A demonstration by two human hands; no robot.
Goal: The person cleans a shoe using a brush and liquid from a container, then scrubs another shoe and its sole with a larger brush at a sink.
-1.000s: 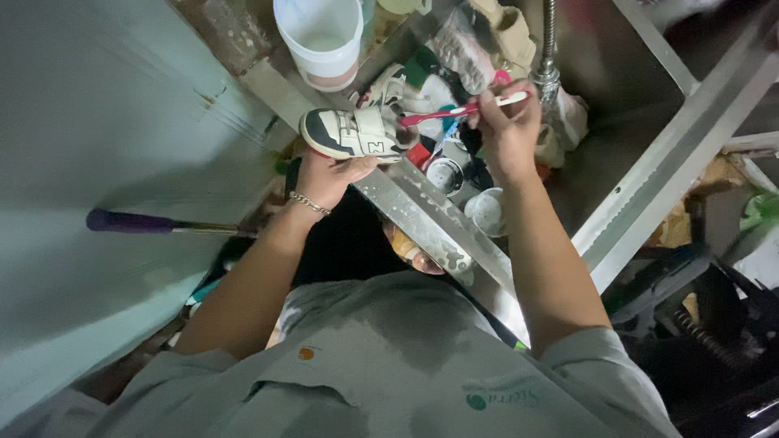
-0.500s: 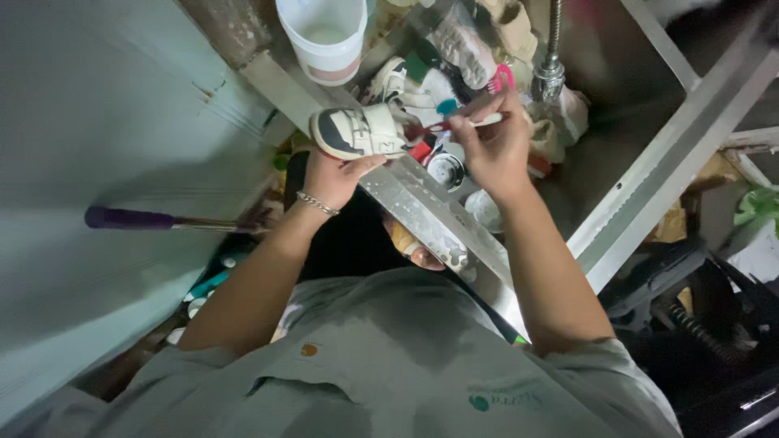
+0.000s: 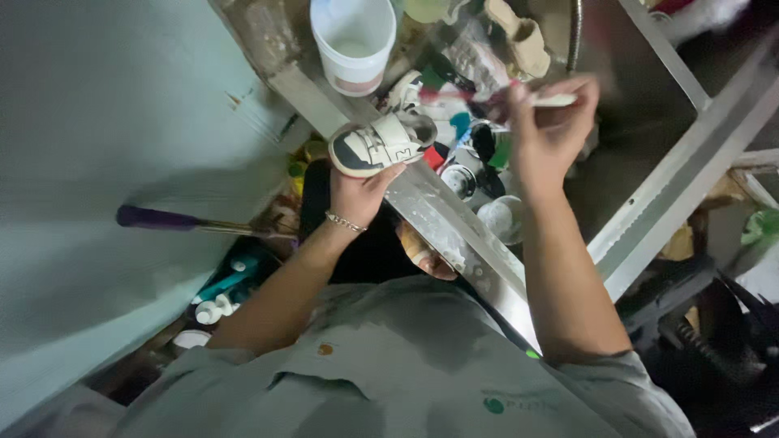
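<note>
My left hand grips a small cream and dark-blue child's shoe from below, holding it over the metal sink rim. My right hand is closed on a toothbrush with a pink and white handle, lifted above and to the right of the shoe; the brush is blurred. A thin chain bracelet circles my left wrist.
A white plastic bucket stands at the top. The sink holds other shoes, small round cups and coloured bits. A purple-handled tool leans on the green wall at left. Bottles lie on the floor below.
My right hand has pulled the toothbrush away from the shoe, up and to the right. The shoe has tilted in my left hand. The whole view has shifted slightly.
</note>
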